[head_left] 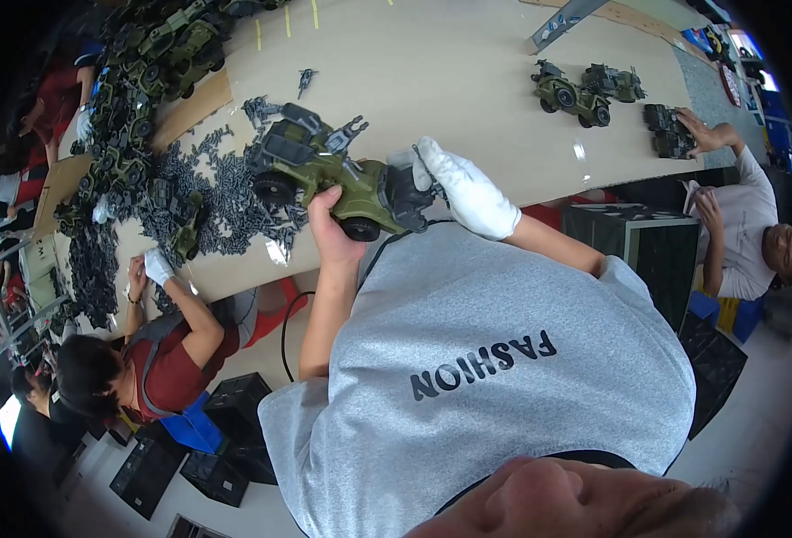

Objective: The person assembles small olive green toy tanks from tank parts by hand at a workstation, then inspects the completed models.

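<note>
A toy jeep [360, 188], olive green with black wheels and dark grey fittings, is held up just above the table's near edge. My bare left hand [333, 231] is closed round its near side, thumb on the green body. A grey gun-like piece [347, 134] sticks up from the jeep. My right hand [475, 193], in a white glove, is at the jeep's dark right end with its fingers bent together. Between those fingers shows a thin dark part [426, 168], too small to name.
Small grey gun-like parts [221, 193] lie heaped on the table [468, 81], left of the jeep. Many finished-looking jeeps [158, 54] are piled far left. Several more vehicles [571, 97] stand right. Co-workers sit left [158, 368] and right [746, 224]. A black cable [286, 336] hangs beside my left arm.
</note>
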